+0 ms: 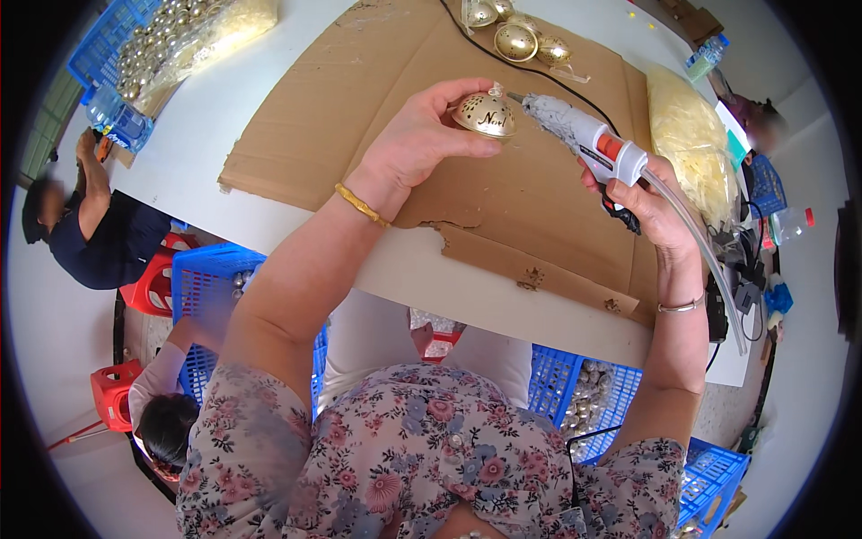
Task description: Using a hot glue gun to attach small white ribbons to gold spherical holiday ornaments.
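My left hand [426, 130] grips a gold ball ornament [485, 115] with small pierced holes and dark lettering, a small loop fitting at its top. Wrapped round the handle of a white and orange hot glue gun [588, 139] is my right hand [651, 202]. The gun's nozzle points left, close to the ornament's top; whether they touch I cannot tell. A long clear glue stick [696, 234] trails from the gun's rear. Both hands are above a brown cardboard sheet [359, 99] on the white table.
Several gold ornaments [519, 40] lie at the cardboard's far edge, by a black cord [480, 45]. A bag of pale glue sticks [687, 135] is at right. Far left stands a blue crate [103, 45] of ornaments near a water bottle [117, 117]. People sit at left.
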Available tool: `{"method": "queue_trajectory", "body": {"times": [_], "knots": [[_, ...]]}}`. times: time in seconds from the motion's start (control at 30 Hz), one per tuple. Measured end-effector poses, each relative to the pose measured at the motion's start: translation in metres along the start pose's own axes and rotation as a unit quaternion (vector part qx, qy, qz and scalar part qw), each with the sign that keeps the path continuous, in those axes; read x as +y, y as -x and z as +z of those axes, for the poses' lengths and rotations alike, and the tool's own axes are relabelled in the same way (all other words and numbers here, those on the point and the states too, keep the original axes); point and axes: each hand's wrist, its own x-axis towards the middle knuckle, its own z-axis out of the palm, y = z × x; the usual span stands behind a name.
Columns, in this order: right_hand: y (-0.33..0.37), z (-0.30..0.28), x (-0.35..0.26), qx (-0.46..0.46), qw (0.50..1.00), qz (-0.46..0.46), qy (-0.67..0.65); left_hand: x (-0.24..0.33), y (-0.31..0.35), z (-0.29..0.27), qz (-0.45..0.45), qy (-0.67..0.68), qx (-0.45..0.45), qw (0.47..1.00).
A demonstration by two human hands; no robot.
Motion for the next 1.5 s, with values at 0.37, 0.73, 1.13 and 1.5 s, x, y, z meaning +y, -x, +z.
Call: {"method": "queue_trajectory", "body": {"times": [0.37, 0.73, 1.13, 1.5], "knots": [[-0.006, 0.000, 0.003, -0.033, 0.974, -0.126, 0.187, -0.006, -0.012, -0.021, 0.037, -0.032, 0.126, 0.991], [-0.002, 0.009, 0.014, -0.014, 0.908, -0.196, 0.369, -0.006, -0.015, -0.024, 0.041, -0.045, 0.137, 0.989], [0.069, -0.107, -0.017, 0.338, 0.890, 0.005, 0.305, -0.010, -0.014, -0.017, 0.037, -0.059, 0.121, 0.990], [0.047, -0.096, 0.046, 0.219, 0.768, -0.081, 0.596, -0.011, -0.013, -0.017, 0.050, -0.065, 0.109, 0.991]]}}
